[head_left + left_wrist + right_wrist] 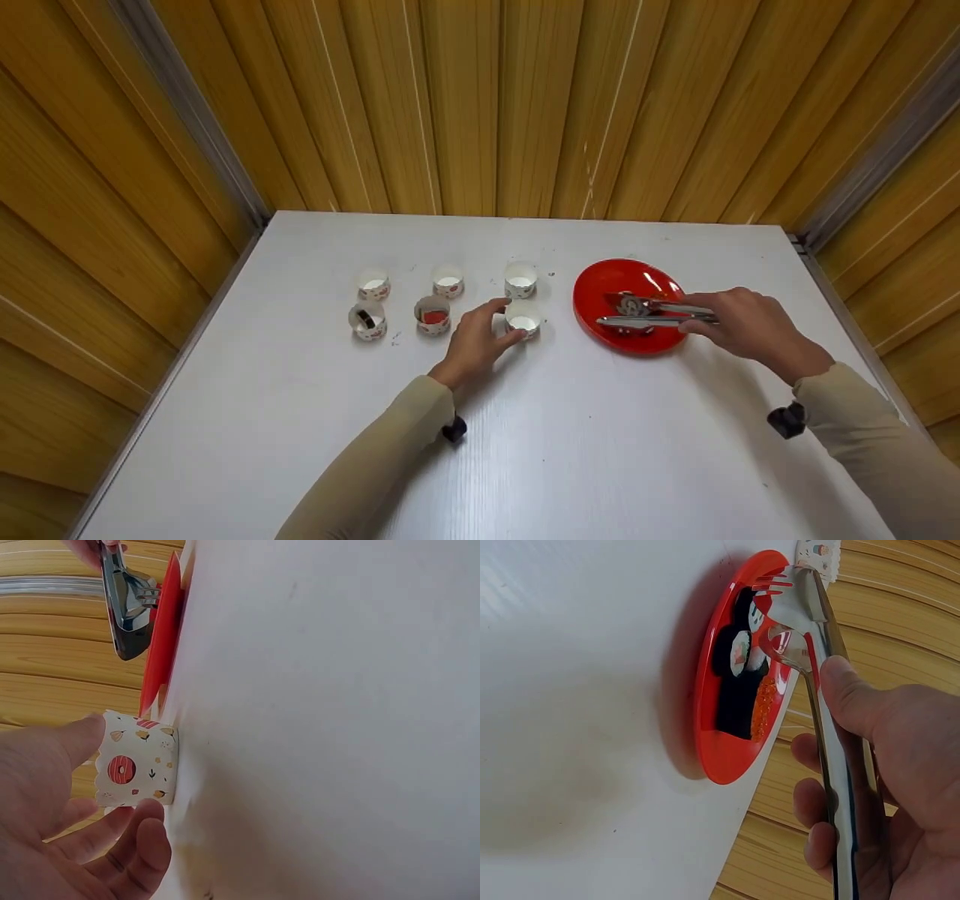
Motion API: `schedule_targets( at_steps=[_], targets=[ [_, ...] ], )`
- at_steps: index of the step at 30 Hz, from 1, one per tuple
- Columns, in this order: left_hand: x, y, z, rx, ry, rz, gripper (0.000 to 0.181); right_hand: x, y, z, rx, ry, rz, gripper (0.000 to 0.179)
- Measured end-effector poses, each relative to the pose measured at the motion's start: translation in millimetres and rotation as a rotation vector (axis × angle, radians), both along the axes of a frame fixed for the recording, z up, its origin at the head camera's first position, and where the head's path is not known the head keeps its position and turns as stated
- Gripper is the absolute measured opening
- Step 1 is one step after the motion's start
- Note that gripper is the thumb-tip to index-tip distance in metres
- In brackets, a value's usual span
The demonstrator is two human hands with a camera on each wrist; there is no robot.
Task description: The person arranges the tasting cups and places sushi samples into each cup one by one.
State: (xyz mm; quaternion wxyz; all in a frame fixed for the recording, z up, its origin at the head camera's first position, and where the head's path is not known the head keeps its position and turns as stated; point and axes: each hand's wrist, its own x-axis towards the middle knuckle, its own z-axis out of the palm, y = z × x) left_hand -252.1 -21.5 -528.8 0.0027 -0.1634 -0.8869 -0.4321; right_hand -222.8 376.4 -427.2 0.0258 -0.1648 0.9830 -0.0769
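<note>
My left hand (480,337) holds a white paper baking cup (139,761), printed with small food pictures, between thumb and fingers; it stands upright on the table. My right hand (750,326) grips metal serving tongs (831,765), whose one end is a fork and the other a spoon. Their ends lie apart over a red plate (589,300). On that plate are sushi rolls (740,652) wrapped in black and a black-wrapped piece topped with orange roe (763,709). In the right wrist view, nothing shows between the tong ends.
More paper cups stand left of and behind the held one. The front-left cup (368,330) has a dark piece inside, and the front-middle cup (433,328) a red one. Wooden-slat walls (465,105) enclose the white table (585,450).
</note>
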Motion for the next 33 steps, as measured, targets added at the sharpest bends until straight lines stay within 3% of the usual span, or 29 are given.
schedule_targets(
  at_steps=[26,33],
  targets=[
    [-4.8,0.5,-0.9,-0.028,-0.024,0.010,0.057,0.3,-0.2,-4.6,0.030,0.035,-0.022,0.037],
    [-4.3,0.6,-2.5,-0.014,0.007,0.004,0.057,1.9,1.5,-5.1,0.001,0.060,0.003,0.034]
  ],
)
